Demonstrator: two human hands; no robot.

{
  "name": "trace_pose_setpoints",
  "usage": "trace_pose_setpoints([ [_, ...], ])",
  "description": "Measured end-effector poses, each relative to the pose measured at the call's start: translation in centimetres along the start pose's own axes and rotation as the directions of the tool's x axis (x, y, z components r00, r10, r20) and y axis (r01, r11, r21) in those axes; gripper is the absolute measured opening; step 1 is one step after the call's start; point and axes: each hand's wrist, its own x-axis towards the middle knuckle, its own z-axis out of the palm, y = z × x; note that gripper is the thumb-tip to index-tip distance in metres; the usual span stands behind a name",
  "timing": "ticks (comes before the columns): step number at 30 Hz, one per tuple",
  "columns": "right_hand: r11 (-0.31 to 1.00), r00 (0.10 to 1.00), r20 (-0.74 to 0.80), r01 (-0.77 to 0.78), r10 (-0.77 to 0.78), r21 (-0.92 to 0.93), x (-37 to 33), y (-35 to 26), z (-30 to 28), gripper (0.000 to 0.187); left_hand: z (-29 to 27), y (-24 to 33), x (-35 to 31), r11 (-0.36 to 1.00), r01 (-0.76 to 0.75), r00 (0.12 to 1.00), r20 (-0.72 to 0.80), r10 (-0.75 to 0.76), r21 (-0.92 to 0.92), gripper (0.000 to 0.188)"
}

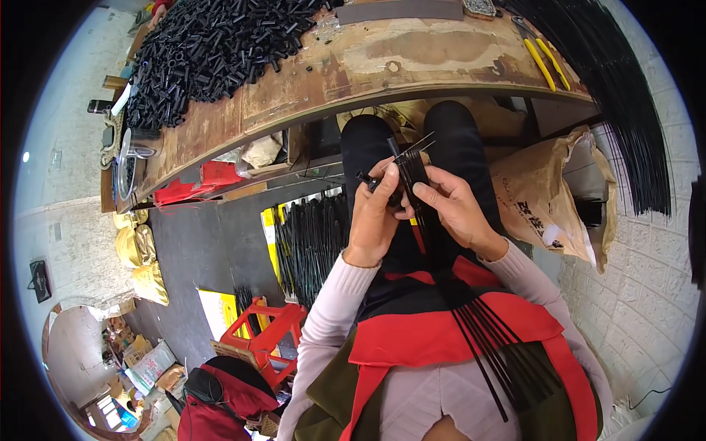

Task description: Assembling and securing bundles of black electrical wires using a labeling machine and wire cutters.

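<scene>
Just above my lap, both hands are closed around a bundle of thin black rods [478,316]. The rods fan out over my red apron [412,339] toward the lower right, and a few thin tips stick up past my fingers. In my left hand [373,217] there are also short black tubes [365,178], gripped between thumb and fingers; how many is hidden. My right hand [457,209] pinches the rods near their upper end, its thumb lying across them.
A large heap of short black tubes [213,55] covers the left of the wooden table [309,81]. Yellow-handled pliers [544,65] and long black rods [625,88] lie at its right. A brown paper bag [526,195] stands beside my right knee, a red stool [268,334] lower left.
</scene>
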Motion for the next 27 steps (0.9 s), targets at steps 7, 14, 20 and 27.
trace_pose_setpoints([
  [7, 0.990, 0.999, 0.020, -0.045, 0.043, 0.135, 0.0, -0.3, 0.4, 0.039, 1.6, 7.3, 4.0, 0.913, -0.295, 0.940, 0.255, 0.225, 0.283, 0.060],
  [14, 0.996, 1.000, -0.006, 0.003, -0.002, 0.092, -0.1, -0.5, 1.2, 0.040, -0.8, 7.8, 6.5, 0.883, -0.027, 0.837, 0.494, -0.236, 0.468, 0.059],
  [20, 0.997, 1.000, -0.009, 0.005, -0.005, 0.076, -0.3, -0.6, 1.5, 0.040, -2.3, 5.0, 4.4, 0.997, 0.021, 0.948, 0.315, -0.044, 0.077, 0.050],
  [27, 0.996, 0.997, -0.077, -0.005, 0.012, 0.090, -0.4, -0.5, 1.9, 0.040, -1.2, 4.9, 3.7, 0.977, -0.124, 0.992, 0.042, 0.119, 0.176, 0.031],
])
